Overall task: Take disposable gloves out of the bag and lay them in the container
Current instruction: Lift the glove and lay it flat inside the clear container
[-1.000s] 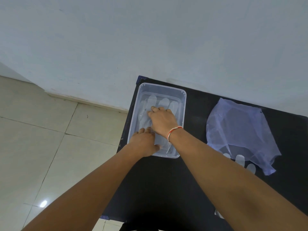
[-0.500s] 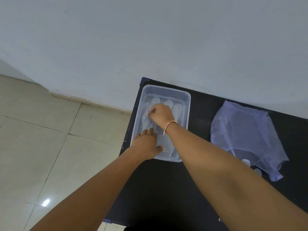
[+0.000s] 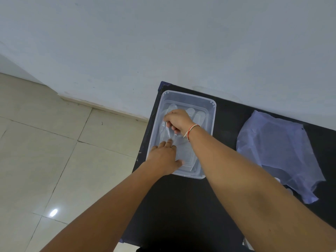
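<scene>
From the head camera: left hand (image 3: 163,158) lies flat, fingers spread, pinning the gloves (image 3: 183,150) in the container (image 3: 211,117) so they stay put; right hand (image 3: 177,120) curls, pinching film to smooth it. The bag (image 3: 276,150) waits well right.

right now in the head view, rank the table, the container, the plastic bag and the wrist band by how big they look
1. table
2. container and plastic bag: these look alike in size, so no ranking between them
3. wrist band, by far the smallest
</scene>
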